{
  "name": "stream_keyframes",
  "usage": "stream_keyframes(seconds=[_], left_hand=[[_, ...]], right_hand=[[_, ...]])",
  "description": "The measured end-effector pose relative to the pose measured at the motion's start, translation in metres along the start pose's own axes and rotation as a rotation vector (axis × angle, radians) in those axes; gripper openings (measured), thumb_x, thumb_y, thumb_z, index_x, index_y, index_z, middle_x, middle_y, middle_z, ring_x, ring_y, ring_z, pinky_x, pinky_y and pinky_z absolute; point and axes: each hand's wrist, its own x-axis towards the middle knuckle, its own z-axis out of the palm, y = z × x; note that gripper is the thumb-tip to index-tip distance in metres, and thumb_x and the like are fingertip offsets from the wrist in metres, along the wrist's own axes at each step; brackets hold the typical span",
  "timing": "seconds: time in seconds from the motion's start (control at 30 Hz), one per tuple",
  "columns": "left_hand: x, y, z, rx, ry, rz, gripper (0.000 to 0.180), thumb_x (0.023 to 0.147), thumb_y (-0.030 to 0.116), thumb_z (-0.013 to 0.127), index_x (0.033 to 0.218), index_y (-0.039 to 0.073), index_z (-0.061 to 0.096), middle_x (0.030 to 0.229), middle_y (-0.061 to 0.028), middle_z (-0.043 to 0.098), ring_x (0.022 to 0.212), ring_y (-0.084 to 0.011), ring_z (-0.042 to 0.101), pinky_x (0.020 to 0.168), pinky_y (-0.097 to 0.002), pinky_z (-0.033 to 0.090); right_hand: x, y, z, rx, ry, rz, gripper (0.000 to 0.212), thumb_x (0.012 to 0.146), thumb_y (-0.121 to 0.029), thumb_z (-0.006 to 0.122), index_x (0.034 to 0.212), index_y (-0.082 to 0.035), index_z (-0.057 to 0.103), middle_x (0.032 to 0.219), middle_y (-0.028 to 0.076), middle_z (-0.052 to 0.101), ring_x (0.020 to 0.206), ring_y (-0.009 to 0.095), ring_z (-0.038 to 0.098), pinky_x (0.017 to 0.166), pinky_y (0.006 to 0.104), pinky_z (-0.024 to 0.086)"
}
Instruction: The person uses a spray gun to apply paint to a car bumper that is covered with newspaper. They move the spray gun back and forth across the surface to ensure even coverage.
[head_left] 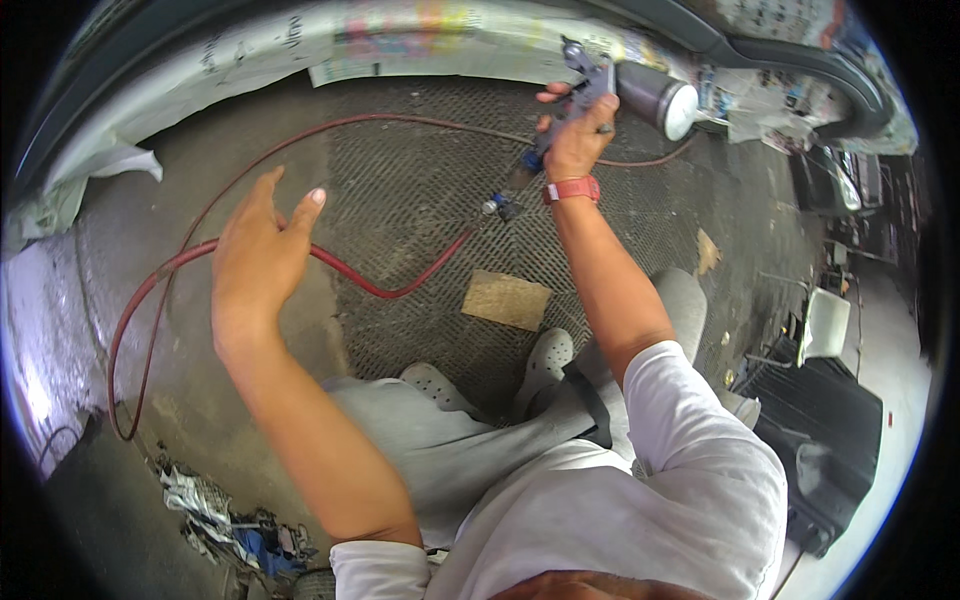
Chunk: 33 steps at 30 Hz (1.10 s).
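Observation:
My right hand (580,135) grips a metal spray gun (592,85) by its handle, at the upper right. A dark, light-ended paint cup (650,97) on the gun points to the right. From the handle's lower end, past a blue fitting, runs a red air hose (385,292). My left hand (262,255) is back-up at the left, thumb and one finger stretched. The hose passes beneath its palm and appears held up there by the other fingers, which are hidden. The gun's nozzle end is close to a paper-covered panel.
Printed paper (420,45) covers a long panel across the top, by dark trim (690,30). A flat cardboard piece (505,300) lies on the patterned floor before my shoes. Crumpled scraps (240,530) lie lower left; a black bin-like object (815,430) stands at right.

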Motion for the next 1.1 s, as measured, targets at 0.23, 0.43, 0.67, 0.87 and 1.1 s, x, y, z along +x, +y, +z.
stream_keyframes(seconds=[0.23,0.43,0.67,0.87,1.1], left_hand=[[0.007,0.048,0.006,-0.031,-0.208,0.035,0.069,0.103,0.047,0.068,0.158,0.009,0.052,0.132,-0.0239,0.069,0.126,-0.0379,0.065,0.108,-0.049,0.049],[0.013,0.058,0.021,-0.024,-0.176,0.123,0.069,0.103,0.047,0.068,0.159,0.009,0.052,0.136,-0.0245,0.069,0.129,-0.0389,0.064,0.11,-0.0492,0.049],[0.03,0.033,0.023,-0.052,-0.046,0.062,0.076,0.102,0.057,0.067,0.16,0.009,0.052,0.105,-0.0192,0.074,0.103,-0.0349,0.072,0.097,-0.0454,0.052],[0.032,0.021,0.017,-0.009,-0.047,-0.01,0.076,0.102,0.058,0.065,0.159,0.009,0.052,0.115,-0.0228,0.075,0.116,-0.0368,0.072,0.103,-0.0458,0.052],[0.027,0.03,0.011,0.013,-0.119,-0.072,0.075,0.102,0.055,0.065,0.16,0.01,0.05,0.127,-0.0226,0.073,0.126,-0.038,0.068,0.11,-0.0489,0.049]], right_hand=[[0.093,-0.048,-0.136,-0.146,0.35,-0.024,0.068,0.115,-0.06,0.029,0.123,0.001,0.058,0.092,0.017,0.075,0.07,0.025,0.074,0.044,0.0329,0.052],[0.151,-0.093,-0.198,-0.301,0.412,-0.124,0.07,0.115,-0.058,0.031,0.125,0.005,0.06,0.093,0.018,0.075,0.073,0.024,0.076,0.044,0.0318,0.056],[0.109,-0.136,-0.131,-0.211,0.156,-0.021,0.069,0.115,-0.058,0.033,0.117,0.004,0.065,0.086,0.016,0.076,0.07,0.022,0.075,0.044,0.0318,0.053],[0.035,-0.146,-0.04,-0.2,-0.188,0.13,0.075,0.111,-0.069,0.036,0.134,-0.003,0.063,0.095,0.015,0.077,0.08,0.02,0.076,0.048,0.0284,0.051],[0.021,-0.158,-0.008,-0.028,-0.455,0.245,0.076,0.112,-0.068,0.032,0.144,-0.005,0.059,0.099,0.015,0.077,0.082,0.02,0.075,0.048,0.0275,0.049]])
